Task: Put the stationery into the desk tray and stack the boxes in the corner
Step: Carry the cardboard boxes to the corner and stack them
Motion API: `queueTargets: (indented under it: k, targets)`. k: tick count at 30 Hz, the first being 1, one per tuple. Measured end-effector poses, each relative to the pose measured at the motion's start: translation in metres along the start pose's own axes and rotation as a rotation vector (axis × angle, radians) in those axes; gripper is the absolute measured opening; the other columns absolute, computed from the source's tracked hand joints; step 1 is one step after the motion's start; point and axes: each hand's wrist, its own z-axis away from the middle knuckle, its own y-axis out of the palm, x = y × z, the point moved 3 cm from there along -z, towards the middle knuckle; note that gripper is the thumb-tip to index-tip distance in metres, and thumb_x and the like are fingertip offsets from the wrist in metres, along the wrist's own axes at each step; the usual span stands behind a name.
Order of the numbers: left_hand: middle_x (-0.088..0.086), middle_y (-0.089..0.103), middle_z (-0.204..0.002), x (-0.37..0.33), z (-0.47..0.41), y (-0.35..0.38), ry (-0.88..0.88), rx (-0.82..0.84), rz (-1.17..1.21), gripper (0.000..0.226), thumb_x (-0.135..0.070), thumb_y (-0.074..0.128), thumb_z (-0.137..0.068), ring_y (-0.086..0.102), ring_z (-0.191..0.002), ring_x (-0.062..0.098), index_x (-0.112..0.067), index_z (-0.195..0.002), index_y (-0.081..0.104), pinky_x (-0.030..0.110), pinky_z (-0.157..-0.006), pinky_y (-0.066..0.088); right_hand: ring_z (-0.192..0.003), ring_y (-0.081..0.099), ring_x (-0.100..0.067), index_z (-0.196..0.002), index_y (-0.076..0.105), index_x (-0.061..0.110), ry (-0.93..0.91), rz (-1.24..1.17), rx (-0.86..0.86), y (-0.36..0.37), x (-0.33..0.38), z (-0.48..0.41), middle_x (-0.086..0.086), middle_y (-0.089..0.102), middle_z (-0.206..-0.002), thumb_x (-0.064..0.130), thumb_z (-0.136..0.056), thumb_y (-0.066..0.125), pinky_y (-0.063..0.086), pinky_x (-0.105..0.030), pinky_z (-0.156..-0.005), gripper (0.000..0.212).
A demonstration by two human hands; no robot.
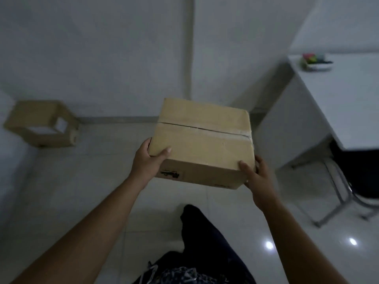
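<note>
Now the closed cardboard box (202, 138) is in the centre of the frame, held above the floor. The left hand (146, 160) and right hand (254, 173) are clamped on its near corners, thumbs on top and fingers (259, 160) curled round the sides. It looks stiff, dry and fairly light, so a low grip at opposite corners should keep it level; an open box (41, 124) lies at the left by the wall.

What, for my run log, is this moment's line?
step: carrying | left hand: grips closed box | right hand: grips closed box | open box: on floor | desk tray: on desk
</note>
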Motion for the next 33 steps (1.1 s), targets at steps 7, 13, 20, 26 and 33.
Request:
queueTargets:
  k: [7,13,20,26,33]
  targets:
    - [-0.006,0.066,-0.109,-0.003,-0.067,-0.117,-0.065,-0.303,0.037,0.049,-0.037,0.074,-0.079,0.063,-0.096,0.008,-0.021,-0.123,0.058,0.018,-0.072,0.049,-0.117,0.052,-0.023,-0.140,0.037,0.024,0.003,0.112,0.296,0.162,0.052,-0.091,0.008,0.051,-0.122,0.035,-0.086,0.066,0.047,-0.051,-0.099,0.062]
    - [-0.004,0.067,-0.110,0.014,-0.103,-0.214,-0.113,-0.472,0.061,0.050,-0.041,0.074,-0.078,0.064,-0.096,0.012,-0.022,-0.121,0.059,0.025,-0.074,0.052,-0.118,0.053,-0.020,-0.134,0.041,0.028,-0.021,0.238,0.512,0.298,0.083,-0.131,0.010,0.052,-0.125,0.050,-0.075,0.068,0.048,-0.051,-0.099,0.069]
    - [-0.004,0.067,-0.109,0.043,-0.157,-0.357,-0.148,-0.583,0.072,0.053,-0.047,0.072,-0.075,0.065,-0.097,0.015,-0.028,-0.122,0.058,0.038,-0.077,0.058,-0.117,0.054,-0.024,-0.139,0.039,0.026,-0.086,0.330,0.621,0.484,0.101,-0.152,0.001,0.053,-0.131,0.051,-0.077,0.067,0.047,-0.053,-0.099,0.072]
    - [-0.011,0.064,-0.099,0.050,-0.210,-0.457,-0.188,-0.590,0.059,0.031,-0.036,0.063,-0.089,0.063,-0.092,0.013,-0.028,-0.119,0.057,0.037,-0.078,0.055,-0.120,0.050,-0.026,-0.142,0.035,0.022,-0.056,0.325,0.604,0.600,0.104,-0.159,0.000,0.048,-0.133,0.037,-0.091,0.059,0.044,-0.053,-0.102,0.058]
    - [0.001,0.064,-0.083,0.059,-0.293,-0.540,-0.256,-0.685,0.082,0.015,-0.027,0.067,-0.086,0.061,-0.069,0.012,-0.014,-0.093,0.063,0.040,-0.072,0.056,-0.118,0.050,-0.026,-0.142,0.036,0.022,0.062,0.314,0.541,0.707,0.094,-0.186,0.000,0.048,-0.132,0.032,-0.094,0.057,0.045,-0.054,-0.101,0.054]
